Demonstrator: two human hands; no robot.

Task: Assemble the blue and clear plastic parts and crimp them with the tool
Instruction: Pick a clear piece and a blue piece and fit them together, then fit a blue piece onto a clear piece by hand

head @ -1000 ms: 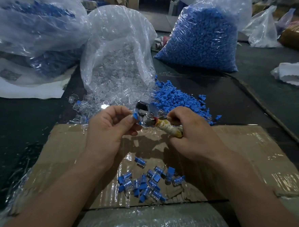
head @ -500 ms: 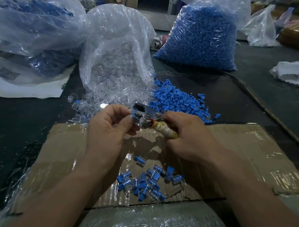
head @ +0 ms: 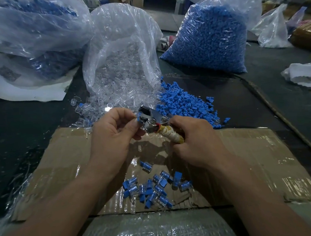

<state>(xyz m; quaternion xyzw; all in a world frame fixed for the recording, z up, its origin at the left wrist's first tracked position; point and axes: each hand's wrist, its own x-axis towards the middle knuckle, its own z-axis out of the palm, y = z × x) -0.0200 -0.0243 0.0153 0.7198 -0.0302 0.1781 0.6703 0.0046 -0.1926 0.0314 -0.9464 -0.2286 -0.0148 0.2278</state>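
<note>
Finished pieces: a small heap of joined blue-and-clear pieces (head: 154, 189) lies on the cardboard (head: 264, 156) near its front edge, between our forearms. We judge the heap no bigger than a second ago.
Left hand: our left hand (head: 113, 133) pinches a small blue part (head: 138, 119) between thumb and forefinger, right at the tool's mouth. We cannot tell whether a clear shell is already on it.
Right hand: our right hand (head: 193, 139) is clamped round the taped handle of the crimp tool (head: 151, 121).
Tool: it hangs in the air above the cardboard's far edge, metal head towards the left hand.
Change: very little. Both hands have stayed on the tool and part, drifting only slightly towards the far edge.
Meaning: we judge this piece is mid-crimp, not yet released to the heap.
Loose stock: blue parts (head: 183, 103) are spilled on the dark surface (head: 22, 123) just beyond the cardboard, beside the open bag of clear parts (head: 121, 65).
Far edge: a full bag of blue parts (head: 210, 38) stands behind.
</note>
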